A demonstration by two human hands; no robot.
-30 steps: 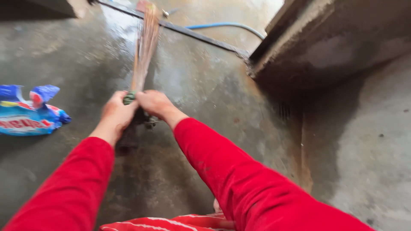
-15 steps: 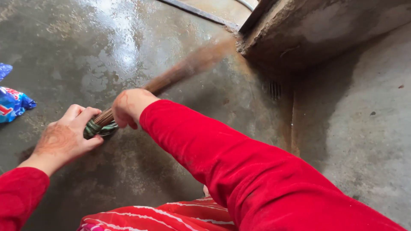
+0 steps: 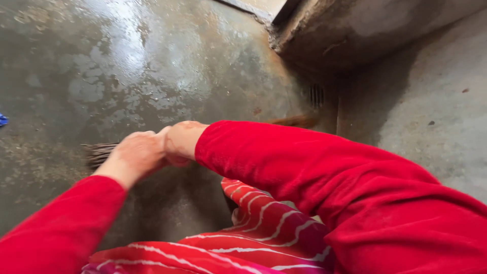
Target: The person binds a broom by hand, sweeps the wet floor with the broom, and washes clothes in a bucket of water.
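The left hand (image 3: pixel 136 152) and the right hand (image 3: pixel 178 142) were pressed close together, touching, low over the wet concrete floor (image 3: pixel 127 66). Both were closed on the bound end of a stick broom (image 3: pixel 99 152). Only a short dark tuft of the bundle showed to the left of the left hand, and a brownish tip (image 3: pixel 297 121) was visible beyond the right sleeve (image 3: pixel 284 162), near the floor drain (image 3: pixel 317 94). The middle part of the broom was hidden under the right forearm, so I cannot say for sure that the two visible parts belong to one piece, but it seemed so.

The two hands held one after the other on the bundle probably because such a broom has no long handle and needs a firm double grip to be pushed flat against the floor. The person leaned far forward, with a red skirt with white stripes (image 3: pixel 253 223) below the arms. The floor shone with water, mostly on the upper left side.

A concrete step (image 3: pixel 365 30) stood at the upper right, and the drain sat at its foot, in the corner. A small blue thing (image 3: pixel 2 120) touched the left edge of the view; it was too cut off to tell what it was.
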